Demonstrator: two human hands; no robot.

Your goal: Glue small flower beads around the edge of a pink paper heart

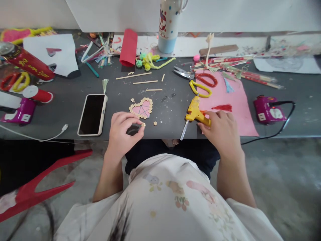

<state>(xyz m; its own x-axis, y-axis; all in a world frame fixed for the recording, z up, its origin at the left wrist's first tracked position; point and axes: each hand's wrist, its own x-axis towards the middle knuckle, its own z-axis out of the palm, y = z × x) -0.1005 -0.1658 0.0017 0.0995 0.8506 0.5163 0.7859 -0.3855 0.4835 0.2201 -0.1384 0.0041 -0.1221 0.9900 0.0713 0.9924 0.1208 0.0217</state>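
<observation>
My left hand [125, 132] pinches a tiny cream flower-shaped piece [143, 125] between thumb and forefinger. Just beyond those fingers lies a pink heart [144, 108], edged with the same small cream pieces and crossed by dark lines. One loose flower piece [155, 123] rests to its lower right, and a few more [132, 100] sit at its upper left. My right hand [222, 129] is closed around the handle of a yellow hot glue gun [194, 109], whose clear glue stick [184, 130] points toward the table's front edge.
Scissors [200, 80] with red and yellow handles lie behind the glue gun, partly over pink paper [240, 110]. Thin wooden sticks [145, 82] lie beyond the heart. Left are a phone [92, 114] and thread spool [37, 94]; a bottle [168, 30] stands at the back.
</observation>
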